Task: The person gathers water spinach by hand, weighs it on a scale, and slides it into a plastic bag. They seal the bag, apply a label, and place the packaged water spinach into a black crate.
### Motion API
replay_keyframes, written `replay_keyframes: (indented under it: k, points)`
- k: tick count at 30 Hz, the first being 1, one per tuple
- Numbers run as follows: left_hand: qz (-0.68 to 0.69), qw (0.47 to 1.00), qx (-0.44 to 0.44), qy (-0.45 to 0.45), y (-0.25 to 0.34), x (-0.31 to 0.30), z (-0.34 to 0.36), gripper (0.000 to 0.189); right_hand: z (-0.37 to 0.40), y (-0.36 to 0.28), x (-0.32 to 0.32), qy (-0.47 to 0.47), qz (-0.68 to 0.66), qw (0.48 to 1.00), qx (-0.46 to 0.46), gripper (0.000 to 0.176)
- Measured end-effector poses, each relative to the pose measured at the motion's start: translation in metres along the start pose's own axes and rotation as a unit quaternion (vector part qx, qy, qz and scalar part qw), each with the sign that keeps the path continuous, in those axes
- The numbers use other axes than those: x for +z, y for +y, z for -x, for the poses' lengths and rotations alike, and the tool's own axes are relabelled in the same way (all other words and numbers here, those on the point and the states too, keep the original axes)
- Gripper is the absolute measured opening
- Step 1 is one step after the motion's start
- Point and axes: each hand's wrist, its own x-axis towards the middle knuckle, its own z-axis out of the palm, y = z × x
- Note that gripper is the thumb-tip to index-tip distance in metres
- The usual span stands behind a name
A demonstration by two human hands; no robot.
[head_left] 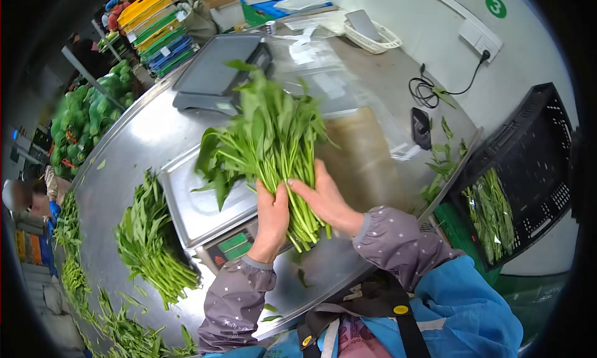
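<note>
My left hand (272, 221) and my right hand (326, 199) are wrapped round the stems of a bunch of leafy greens (267, 128), one on each side. Its leaves point away from me and its cut stems toward me. The bunch is above the table, over the right edge of a scale with a steel pan (199, 212). Left of that scale, a second bunch of greens (146, 240) lies on the metal table (102, 215).
A dark scale (217, 65) stands at the back, beside clear plastic bags (323, 78). Loose greens (118, 327) lie along the left edge. At right are a black crate (528, 171) with packed greens, a black device (421, 128) and a cable. Another person (57, 184) is at far left.
</note>
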Motion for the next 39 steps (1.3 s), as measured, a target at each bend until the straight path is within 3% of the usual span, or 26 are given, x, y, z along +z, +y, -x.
replay_keyframes:
  k: [4,5,7,9,11,13,14,17,18,19,20,21,22,23,24,26,28,29,33,34,37,39]
  points:
    - [-0.102,0.983,0.153,-0.022,0.059,0.074,-0.014,0.043,-0.018,-0.052,-0.078,0.039,0.014,0.982,-0.184,0.060]
    - [-0.106,0.982,0.154,-0.021,0.059,0.092,-0.020,0.043,-0.024,-0.054,-0.095,0.047,0.019,0.972,-0.229,0.062]
    - [-0.130,0.958,0.256,-0.007,0.055,0.126,-0.027,0.046,-0.026,-0.046,-0.128,0.050,0.049,0.969,-0.235,0.063]
    - [-0.165,0.961,0.220,-0.025,0.008,0.145,-0.029,0.048,-0.027,-0.007,-0.148,0.050,0.095,0.979,-0.175,0.064]
    - [-0.207,0.975,0.068,-0.041,-0.066,0.152,-0.016,0.048,-0.015,0.085,-0.154,0.019,0.198,0.978,-0.056,0.065]
    - [-0.360,0.925,0.061,-0.111,-0.161,0.134,0.012,0.052,0.008,0.131,-0.167,-0.133,0.307,0.933,0.133,0.057]
    - [-0.306,0.946,-0.063,-0.085,-0.150,0.141,0.028,0.052,0.006,0.132,-0.175,-0.140,0.304,0.933,0.132,0.057]
    - [-0.262,0.943,-0.189,-0.085,-0.120,0.145,0.032,0.059,0.012,0.117,-0.197,-0.178,0.305,0.924,0.145,0.042]
    - [-0.261,0.955,-0.119,-0.074,-0.124,0.141,0.035,0.062,0.005,0.105,-0.206,-0.186,0.367,0.906,0.104,0.037]
    - [-0.263,0.955,-0.119,-0.068,-0.117,0.140,0.038,0.062,0.002,0.097,-0.214,-0.191,0.426,0.882,0.062,0.034]
    - [-0.394,0.919,-0.011,-0.026,-0.108,0.137,0.042,0.062,0.001,0.097,-0.223,-0.163,0.437,0.885,0.013,0.023]
    - [-0.514,0.852,0.095,0.014,-0.098,0.134,0.046,0.062,0.001,0.102,-0.234,-0.167,0.434,0.885,0.012,0.023]
    - [-0.522,0.845,0.110,0.024,-0.090,0.128,0.045,0.061,0.000,0.108,-0.246,-0.128,0.419,0.894,-0.092,0.018]
    - [-0.520,0.846,0.104,0.052,-0.093,0.120,0.048,0.060,-0.001,0.112,-0.255,-0.087,0.399,0.892,-0.194,0.017]
    - [-0.510,0.853,0.101,0.053,-0.095,0.116,0.048,0.057,-0.003,0.115,-0.261,-0.090,0.398,0.892,-0.194,0.017]
    - [-0.499,0.859,0.100,0.053,-0.104,0.108,0.042,0.054,-0.010,0.118,-0.268,-0.085,0.427,0.840,-0.324,0.021]
    - [-0.470,0.881,-0.016,0.046,-0.113,0.101,0.024,0.048,-0.021,0.127,-0.264,-0.094,0.447,0.810,-0.368,0.017]
    - [-0.468,0.882,-0.017,0.043,-0.113,0.099,0.013,0.048,-0.027,0.131,-0.262,-0.106,0.467,0.777,-0.409,0.014]
    - [-0.432,0.898,-0.090,-0.008,-0.116,0.096,-0.038,0.036,-0.042,0.122,-0.254,-0.144,0.511,0.729,-0.432,0.007]
    - [-0.435,0.900,0.001,0.003,-0.116,0.098,-0.042,0.034,-0.041,0.113,-0.254,-0.155,0.509,0.723,-0.440,0.003]
    - [-0.473,0.878,0.060,-0.041,-0.079,0.104,-0.037,0.039,-0.020,0.084,-0.250,-0.173,0.523,0.699,-0.456,0.006]
    - [-0.450,0.880,0.120,-0.091,-0.066,0.101,-0.032,0.046,0.013,0.066,-0.249,-0.235,0.520,0.689,-0.447,0.011]
